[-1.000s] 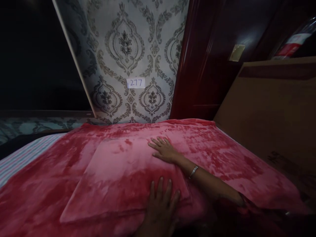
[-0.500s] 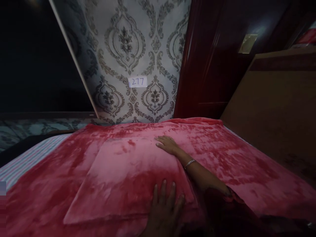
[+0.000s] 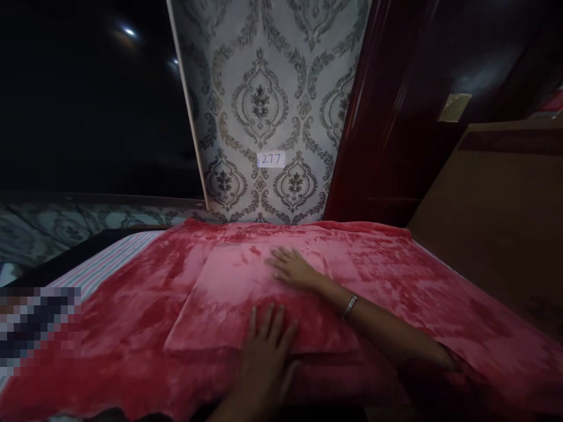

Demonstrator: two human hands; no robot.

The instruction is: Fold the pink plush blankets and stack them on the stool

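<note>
A folded piece of pink-red plush cloth (image 3: 220, 299) lies flat on a spread plush blanket (image 3: 127, 310) of the same colour. Whether the two are joined, I cannot tell. My left hand (image 3: 266, 340) rests palm down over the near edge of the folded cloth, fingers spread and pointing away from me. Across its right part reaches my right hand (image 3: 294, 269), flat and slightly blurred, fingers apart and aimed left. A thin silver bracelet (image 3: 350, 306) circles that wrist. Neither hand grips anything.
Striped fabric (image 3: 114, 258) shows beneath the blanket at left. A dark screen (image 3: 97, 117) stands behind it. Patterned wallpaper carries a paper label (image 3: 271, 159) reading 277. At right are a dark red wooden panel (image 3: 378, 117) and a large brown board-like thing (image 3: 492, 217).
The view has shifted, so the background sits further right. My right hand has slid leftward and nearer over the folded cloth. My left hand lies further left along its near edge.
</note>
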